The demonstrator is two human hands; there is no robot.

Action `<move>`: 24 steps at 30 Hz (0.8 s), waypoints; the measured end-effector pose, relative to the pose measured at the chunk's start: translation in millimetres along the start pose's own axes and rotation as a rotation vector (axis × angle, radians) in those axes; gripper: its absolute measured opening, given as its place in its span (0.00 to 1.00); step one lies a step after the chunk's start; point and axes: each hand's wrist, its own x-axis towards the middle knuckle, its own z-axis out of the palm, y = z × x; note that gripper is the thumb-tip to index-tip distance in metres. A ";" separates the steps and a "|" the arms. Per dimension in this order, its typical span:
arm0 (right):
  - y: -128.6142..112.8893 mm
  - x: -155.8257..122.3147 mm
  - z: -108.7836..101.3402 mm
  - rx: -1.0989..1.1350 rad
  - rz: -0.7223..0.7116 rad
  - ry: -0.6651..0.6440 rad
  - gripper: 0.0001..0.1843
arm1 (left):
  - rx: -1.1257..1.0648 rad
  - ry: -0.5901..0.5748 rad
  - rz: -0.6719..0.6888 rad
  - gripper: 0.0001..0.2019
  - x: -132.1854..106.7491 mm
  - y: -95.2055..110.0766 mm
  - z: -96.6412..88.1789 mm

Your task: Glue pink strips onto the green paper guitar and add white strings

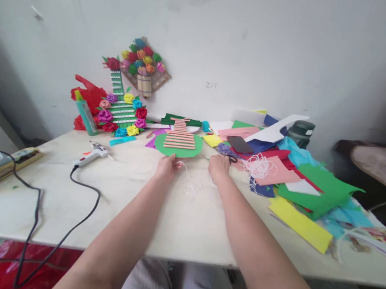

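Green paper cutout with pink strips (179, 142), just beyond left fingertips | left hand (169, 166) pinches its near edge | right hand (218, 167) curled, contents I can't make out | I judge loose white string (190, 188) between the hands could snag, tugging cutout askew

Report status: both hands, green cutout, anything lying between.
Left hand gripping the green cutout by its near edge. Right hand beside black scissor handles, grip unclear. Pink strips across the cutout. White string loose between the hands.
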 end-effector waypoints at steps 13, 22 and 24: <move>7.8 6.2 -8.4 0.647 0.163 0.264 0.14 | 0.102 -0.016 -0.161 0.08 -3.8 11.0 -1.4; -7.3 6.8 -14.9 1.699 0.299 0.217 0.04 | 0.360 -0.020 -0.332 0.09 -7.2 17.8 -0.9; -10.4 4.3 -15.7 1.740 0.292 0.150 0.05 | 0.419 0.007 -0.329 0.09 -9.7 18.4 0.7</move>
